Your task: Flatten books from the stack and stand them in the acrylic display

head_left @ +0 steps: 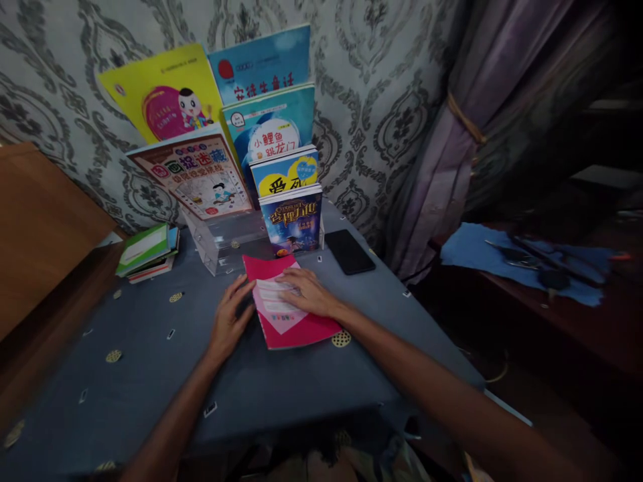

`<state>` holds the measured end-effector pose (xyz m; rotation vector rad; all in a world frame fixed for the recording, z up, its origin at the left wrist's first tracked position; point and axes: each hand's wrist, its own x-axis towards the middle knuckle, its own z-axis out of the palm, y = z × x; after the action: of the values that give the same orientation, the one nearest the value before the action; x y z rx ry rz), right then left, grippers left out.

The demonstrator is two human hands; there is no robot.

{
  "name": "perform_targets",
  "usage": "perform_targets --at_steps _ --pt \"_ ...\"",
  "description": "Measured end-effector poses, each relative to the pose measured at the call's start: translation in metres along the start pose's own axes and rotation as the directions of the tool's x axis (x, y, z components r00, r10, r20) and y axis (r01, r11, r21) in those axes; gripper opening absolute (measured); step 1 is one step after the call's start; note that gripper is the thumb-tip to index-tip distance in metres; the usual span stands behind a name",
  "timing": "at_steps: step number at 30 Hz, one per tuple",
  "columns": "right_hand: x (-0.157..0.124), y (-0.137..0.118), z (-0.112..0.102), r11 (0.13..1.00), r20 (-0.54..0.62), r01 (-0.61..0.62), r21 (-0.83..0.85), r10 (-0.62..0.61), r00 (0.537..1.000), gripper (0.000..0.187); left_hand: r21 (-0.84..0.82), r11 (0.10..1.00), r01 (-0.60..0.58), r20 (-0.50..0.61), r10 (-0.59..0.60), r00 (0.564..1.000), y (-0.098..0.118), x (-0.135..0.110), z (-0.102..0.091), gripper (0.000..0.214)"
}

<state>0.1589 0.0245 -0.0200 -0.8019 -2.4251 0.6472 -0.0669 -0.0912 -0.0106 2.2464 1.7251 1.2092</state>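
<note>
A thin book with a red and pink cover lies flat on the table, in front of a clear stand of upright books. My right hand rests on its upper part with the fingers stretched out across the cover. At the book's left edge is my left hand, fingers extended and the tips touching or very near that edge. Close behind the red book stands a dark blue book in the front of the stand. Neither hand is closed around anything.
A clear stepped stand holds several children's books, among them a yellow book. A black phone lies right of it, a small pile of books to its left. A side table bears a blue cloth.
</note>
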Motion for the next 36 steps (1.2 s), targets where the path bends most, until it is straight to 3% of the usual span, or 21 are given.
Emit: perform_targets --at_steps 4,6,8,10,12,15,18,21,24,27,30,33,35,36 --pt "0.001 0.002 -0.004 0.993 0.05 0.043 0.106 -0.048 0.998 0.042 0.064 0.992 -0.108 0.022 0.107 0.994 0.003 0.018 0.001 0.029" --pt "0.002 0.003 -0.01 0.966 0.079 0.015 0.259 -0.037 0.996 0.047 0.055 0.989 -0.139 0.058 0.136 0.989 0.004 0.026 -0.002 0.025" --pt "0.003 0.006 -0.018 0.878 0.121 -0.074 0.472 0.019 0.992 0.055 0.023 0.99 -0.139 0.067 0.137 0.988 0.006 0.034 -0.007 0.024" --pt "0.004 0.011 -0.025 0.693 0.181 -0.191 0.696 0.088 0.98 0.064 -0.04 0.994 -0.098 0.034 0.099 0.994 0.012 0.04 -0.012 0.026" --pt "0.006 0.017 -0.028 0.441 0.229 -0.261 0.859 0.125 0.965 0.071 -0.134 0.991 -0.016 -0.032 0.012 0.999 0.021 0.046 -0.016 0.028" --pt "0.009 0.026 -0.029 0.113 0.205 -0.222 0.968 0.147 0.968 0.066 -0.281 0.954 0.107 -0.184 -0.162 0.969 0.031 0.053 -0.019 0.031" --pt "0.01 0.03 -0.03 -0.042 0.175 -0.17 0.984 0.154 0.972 0.057 -0.387 0.906 0.171 -0.288 -0.295 0.911 0.036 0.057 -0.021 0.032" --pt "0.007 0.031 -0.032 -0.052 0.172 -0.167 0.985 0.127 0.977 0.045 -0.538 0.813 0.221 -0.264 -0.412 0.872 0.034 0.056 -0.02 0.032" --pt "0.004 0.03 -0.031 -0.056 0.126 -0.119 0.991 0.143 0.982 0.028 -0.744 0.636 0.207 -0.229 -0.533 0.814 0.034 0.051 -0.015 0.036" --pt "0.004 0.028 -0.028 -0.06 0.124 -0.115 0.992 0.18 0.976 0.028 -0.865 0.464 0.191 -0.166 -0.624 0.764 0.034 0.046 -0.007 0.041" --pt "0.004 0.026 -0.027 -0.047 0.151 -0.145 0.988 0.188 0.971 0.029 -0.904 0.337 0.263 -0.05 -0.694 0.718 0.031 0.039 0.003 0.046" --pt "0.006 0.027 -0.026 0.001 0.162 -0.166 0.986 0.22 0.962 0.027 -0.881 0.284 0.379 0.068 -0.716 0.695 0.022 0.027 0.014 0.049" --pt "0.008 0.031 -0.023 0.083 0.158 -0.19 0.978 0.295 0.942 0.026 -0.811 0.317 0.492 0.152 -0.698 0.7 0.015 0.02 0.019 0.048" --pt "0.01 0.035 -0.021 0.138 0.148 -0.205 0.969 0.341 0.928 0.027 -0.751 0.373 0.545 0.178 -0.68 0.711 0.012 0.016 0.02 0.046"
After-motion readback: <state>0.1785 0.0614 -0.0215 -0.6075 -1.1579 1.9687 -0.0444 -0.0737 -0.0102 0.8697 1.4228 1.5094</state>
